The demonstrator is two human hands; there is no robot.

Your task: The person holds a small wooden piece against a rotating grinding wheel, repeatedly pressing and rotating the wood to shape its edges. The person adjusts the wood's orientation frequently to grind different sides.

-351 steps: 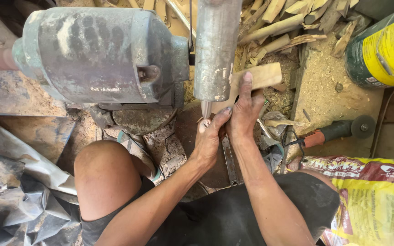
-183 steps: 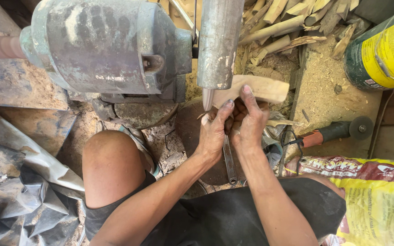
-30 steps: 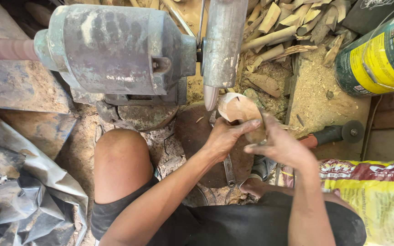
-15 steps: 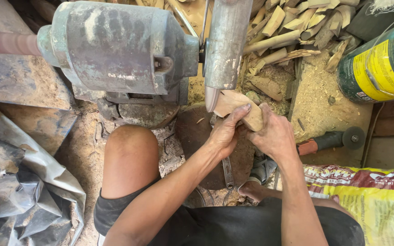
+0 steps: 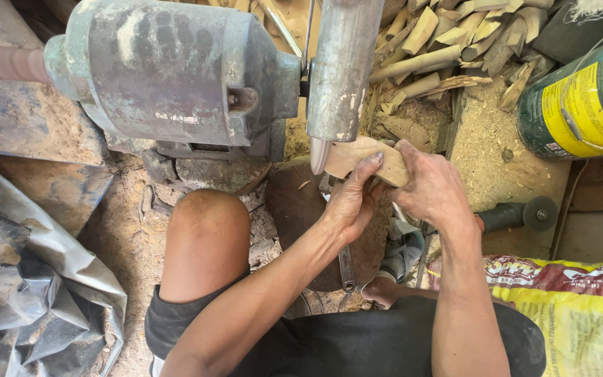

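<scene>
**Both my hands hold a wooden blank against the grinder**

I am looking straight down past my bare knee at a sawdust-covered floor. My left hand and my right hand are both closed around one pale wooden piece, a flat, roughly cut block with a rounded end. My left thumb lies on its top face, with the fingers curled beneath. My right hand grips the other end, its fingers wrapped over the edge, so the wood sits between both hands just above the floor.

The rounded end of the wood points left and sits right at the lower edge of a grey metal wheel guard, which hangs upright in the middle of the view. I cannot tell whether the wood touches the wheel inside it. Beside the guard, on the left, is the bulky, worn grey-green motor housing of the machine.

Beyond my hands, at the top, lies a pile of split wooden sticks and offcuts. At the upper right, a dark green and yellow can lies on its side. Near my right wrist rests a small angle grinder. A yellow and red printed sack fills the lower right, and crumpled grey plastic sheeting fills the lower left.
</scene>
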